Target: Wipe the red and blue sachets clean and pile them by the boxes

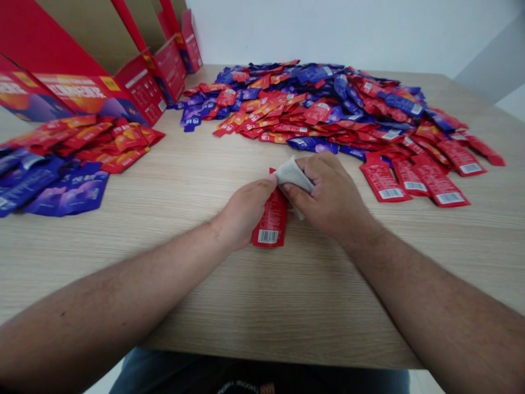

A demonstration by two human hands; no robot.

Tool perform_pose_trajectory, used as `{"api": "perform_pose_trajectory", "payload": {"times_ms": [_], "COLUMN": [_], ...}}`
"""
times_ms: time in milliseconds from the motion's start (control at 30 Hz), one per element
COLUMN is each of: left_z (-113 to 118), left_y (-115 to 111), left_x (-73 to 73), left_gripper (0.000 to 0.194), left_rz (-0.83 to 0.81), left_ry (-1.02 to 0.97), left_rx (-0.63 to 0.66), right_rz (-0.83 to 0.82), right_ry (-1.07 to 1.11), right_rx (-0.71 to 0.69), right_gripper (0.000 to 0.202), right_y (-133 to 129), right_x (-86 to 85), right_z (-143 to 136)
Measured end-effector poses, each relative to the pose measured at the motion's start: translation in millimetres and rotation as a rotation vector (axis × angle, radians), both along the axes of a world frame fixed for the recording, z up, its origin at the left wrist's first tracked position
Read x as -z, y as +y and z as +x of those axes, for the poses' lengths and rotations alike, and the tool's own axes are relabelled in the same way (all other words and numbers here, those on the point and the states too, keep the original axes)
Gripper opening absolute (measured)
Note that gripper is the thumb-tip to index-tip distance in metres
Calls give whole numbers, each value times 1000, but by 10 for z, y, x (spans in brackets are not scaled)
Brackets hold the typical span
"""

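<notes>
Above the middle of the table, a red sachet [271, 219] with a white barcode at its lower end is gripped by my left hand [248, 210], thumb on top. My right hand [330, 191] is closed around a folded whitish cloth [292, 174]. The cloth presses against the sachet's upper end, close to my left thumb. Part of the sachet's top is hidden behind the cloth and the fingers. Several loose red sachets [438, 183] lie barcode side up to the right of my right hand.
A large heap of red and blue sachets [311, 104] spreads along the table's back. Stacked red sachets [90, 137] and blue sachets [68, 191] lie at left. Open red cardboard boxes [139, 82] stand behind them, near the white wall [328, 33]. The wooden table's [279, 317] front edge is close to my lap.
</notes>
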State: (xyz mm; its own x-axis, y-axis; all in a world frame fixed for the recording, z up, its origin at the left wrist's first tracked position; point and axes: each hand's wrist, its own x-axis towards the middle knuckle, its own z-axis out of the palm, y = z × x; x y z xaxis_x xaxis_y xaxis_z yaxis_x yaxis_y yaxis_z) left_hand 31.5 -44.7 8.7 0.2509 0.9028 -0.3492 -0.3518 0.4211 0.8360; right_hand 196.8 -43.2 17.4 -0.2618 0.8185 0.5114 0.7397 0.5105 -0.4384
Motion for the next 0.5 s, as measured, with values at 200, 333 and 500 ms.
{"api": "perform_pose_trajectory", "payload": {"times_ms": [200,333,500], "left_z": [-29,-117,-220], "left_y": [105,230,321], "left_x": [-8,-53,-90], "left_gripper": [27,25,33], "left_rz": [4,-28,-70], "left_ry": [19,-65,-123], "left_rx": [-112,-206,-208], "right_rz": [-83,-223,-345], "right_ry": [-43,-108,-106], "right_rx": [-49,-259,-440], "right_gripper": [17,15,12], "right_y": [-44,-100,-134], "right_x": [9,34,5], "right_z": [-31,-99,-105]}}
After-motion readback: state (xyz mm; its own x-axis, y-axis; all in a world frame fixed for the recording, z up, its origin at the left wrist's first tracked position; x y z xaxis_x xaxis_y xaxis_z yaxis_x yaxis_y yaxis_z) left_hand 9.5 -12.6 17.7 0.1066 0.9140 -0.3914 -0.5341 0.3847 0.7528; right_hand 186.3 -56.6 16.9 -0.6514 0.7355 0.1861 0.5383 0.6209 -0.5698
